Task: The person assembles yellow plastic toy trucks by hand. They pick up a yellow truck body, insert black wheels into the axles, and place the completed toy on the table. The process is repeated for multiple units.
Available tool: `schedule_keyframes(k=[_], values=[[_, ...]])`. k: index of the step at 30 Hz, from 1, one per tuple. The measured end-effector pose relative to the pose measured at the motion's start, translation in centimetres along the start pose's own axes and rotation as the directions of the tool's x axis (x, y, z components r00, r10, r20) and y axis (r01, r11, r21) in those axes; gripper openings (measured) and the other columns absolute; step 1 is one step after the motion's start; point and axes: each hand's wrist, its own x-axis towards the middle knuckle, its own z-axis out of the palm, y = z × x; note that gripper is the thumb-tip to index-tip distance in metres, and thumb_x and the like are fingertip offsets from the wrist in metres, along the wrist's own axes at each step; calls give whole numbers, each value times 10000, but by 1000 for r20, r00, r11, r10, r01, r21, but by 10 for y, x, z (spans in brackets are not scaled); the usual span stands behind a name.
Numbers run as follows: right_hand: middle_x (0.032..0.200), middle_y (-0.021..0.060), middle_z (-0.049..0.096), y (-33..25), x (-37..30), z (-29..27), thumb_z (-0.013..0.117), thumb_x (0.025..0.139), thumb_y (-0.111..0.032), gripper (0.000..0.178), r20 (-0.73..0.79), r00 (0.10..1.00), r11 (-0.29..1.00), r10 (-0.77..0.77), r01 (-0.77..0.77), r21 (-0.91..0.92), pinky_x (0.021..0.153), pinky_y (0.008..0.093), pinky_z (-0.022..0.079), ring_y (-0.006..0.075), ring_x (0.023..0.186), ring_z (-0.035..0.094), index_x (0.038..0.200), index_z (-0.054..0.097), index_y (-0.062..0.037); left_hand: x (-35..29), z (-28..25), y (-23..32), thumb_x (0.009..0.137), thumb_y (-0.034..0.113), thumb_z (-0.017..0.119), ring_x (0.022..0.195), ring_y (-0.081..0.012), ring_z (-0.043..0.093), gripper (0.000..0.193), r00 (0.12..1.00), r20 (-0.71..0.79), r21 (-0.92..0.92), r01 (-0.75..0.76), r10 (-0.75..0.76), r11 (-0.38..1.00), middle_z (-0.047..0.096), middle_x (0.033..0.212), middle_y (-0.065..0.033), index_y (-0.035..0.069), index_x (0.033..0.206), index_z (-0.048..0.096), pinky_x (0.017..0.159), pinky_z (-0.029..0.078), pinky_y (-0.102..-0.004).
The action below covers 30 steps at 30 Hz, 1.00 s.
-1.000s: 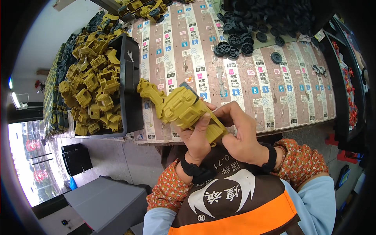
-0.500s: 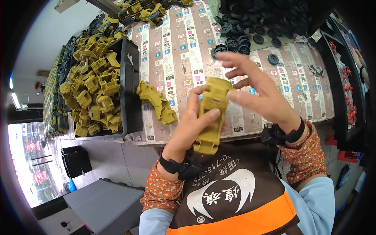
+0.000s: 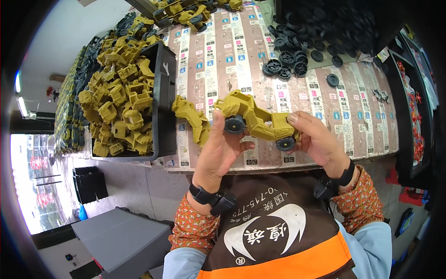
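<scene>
A yellow-olive plastic toy truck [image 3: 265, 122] is held sideways above the near part of the table, its side facing me. Two black wheels show on it, one at each end. My left hand [image 3: 217, 151] supports its left end, thumb up beside the body and fingers curled near the wheel. At the other end, my right hand [image 3: 320, 139] pinches the body and touches the area by the rear wheel. Another yellow truck body [image 3: 194, 118], with no wheels visible, lies on the table just left of my left hand.
A black bin [image 3: 163, 102] heaped with yellow truck parts [image 3: 118, 93] stands at the left. Loose black wheels [image 3: 297, 63] pile up at the far right. Several yellow pieces [image 3: 190, 14] lie at the back. At the right stands a black rack [image 3: 404, 121] with red pieces.
The toy truck has turned from lengthwise to sideways, bringing its wheels into view. My right hand, apart with fingers spread before, now grips its right end.
</scene>
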Motion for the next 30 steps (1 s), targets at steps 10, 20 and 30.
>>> schedule_keyframes(k=[10,20,30], values=[[1085,98,668,10,-3,3,655,998,-376,410,20,998,997,59,-60,52,676,340,627,196,878,710,1199,599,-23,-1,10,0,1004,736,425,1021,-121,631,671,991,-125,34,56,-51,998,647,1257,14,220,1426,513,778,531,-315],[1149,77,655,25,-22,15,653,1019,-255,349,142,988,990,-56,74,-120,871,344,572,160,1093,647,1270,597,-19,3,13,-12,1063,456,558,1291,-261,572,596,963,-104,-11,-251,249,968,564,1441,-96,99,1521,426,1134,434,-468],[1099,185,625,-64,22,-106,705,860,-94,382,17,585,5,-811,37,-999,898,418,519,366,1010,633,1233,652,-33,1,12,-10,1034,685,372,1222,-401,618,754,992,-96,-133,-99,87,986,601,1337,-149,99,1503,451,925,561,-686]])
